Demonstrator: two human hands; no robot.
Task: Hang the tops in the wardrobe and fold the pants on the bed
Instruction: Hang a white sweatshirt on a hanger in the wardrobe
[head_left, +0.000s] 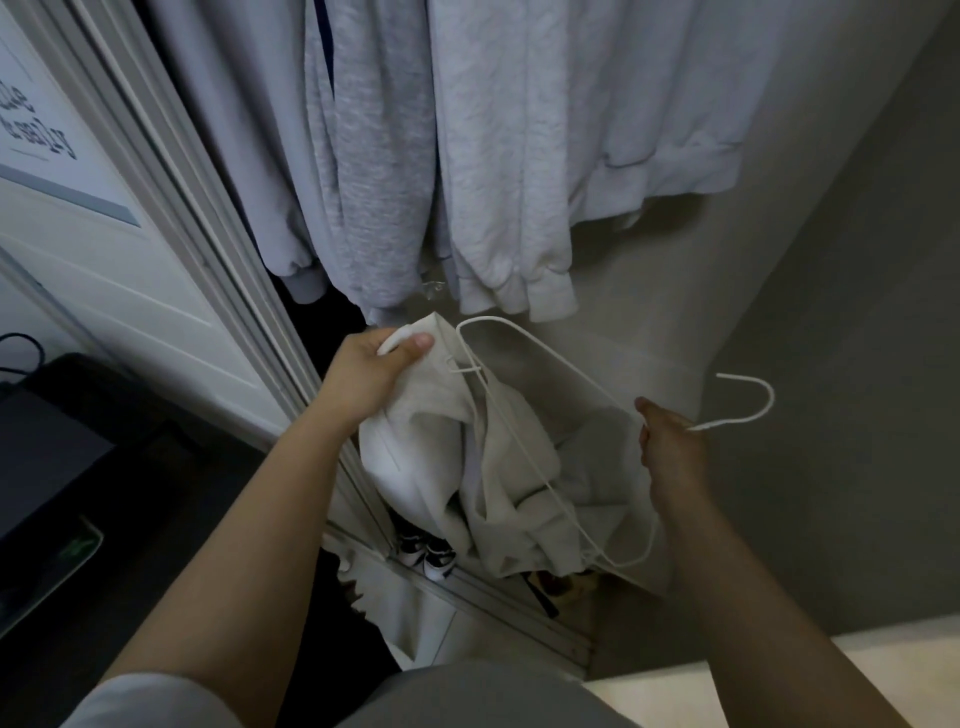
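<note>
Fitting a pale top onto a wire hanger at the open wardrobe.

The left hand (371, 371) pinches a bunched edge of the off-white, soft fleece top (467, 467) between thumb and curled fingers, at about 10 o'clock of the garment. The right hand (670, 452), at 3 o'clock, closes its fingers round the neck of the thin white wire hanger (545, 395), whose hook points away toward 2 o'clock. The top hangs between both hands, in front of the wardrobe, with one hanger arm lying across its opening. To do this step well, I judge the left hand should spread the opening wide while the right feeds one hanger shoulder fully in, then the other, before lifting. Grey sweatshirts (493, 156) hang at 12 o'clock. A framed white sign (36, 124) at 9 o'clock bears dark lettering, tilted and cropped; not reliably readable.
</note>
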